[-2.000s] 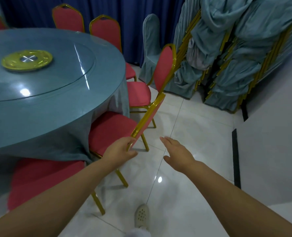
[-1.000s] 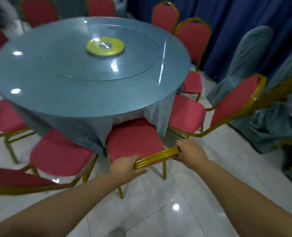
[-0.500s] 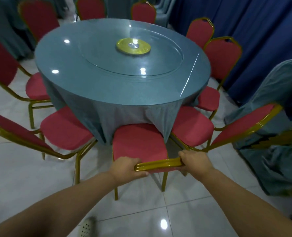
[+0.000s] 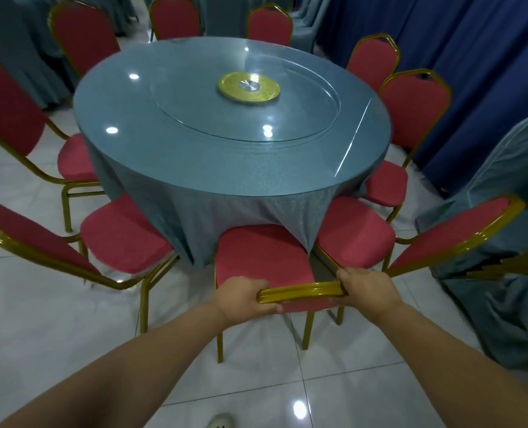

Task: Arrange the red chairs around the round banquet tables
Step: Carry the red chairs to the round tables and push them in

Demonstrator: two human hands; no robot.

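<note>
Step in hand: seating one red chair (image 4: 264, 262) at the near edge of the round banquet table (image 4: 225, 156). The left hand (image 4: 244, 299) grips the left end of the chair's gold top rail (image 4: 303, 291), fingers curled over it. The right hand (image 4: 364, 287) grips the right end in the same way. Both sets of fingers are clenched on the rail.

Position of the chair: it stands on the tiled floor (image 4: 71, 329), its seat front tucked just under the hanging blue tablecloth (image 4: 225, 211), between a neighbouring red chair on the left (image 4: 123, 236) and another on the right (image 4: 355, 233). Further red chairs ring the table. A gold turntable hub (image 4: 249, 87) sits at the centre of the glass lazy Susan.

Judgement: this chair appears nearly placed. The gap to the right neighbour looks narrower than that to the left. The next move calls for a slight square-up against the table edge, then release of both hands and a check of spacing.
</note>
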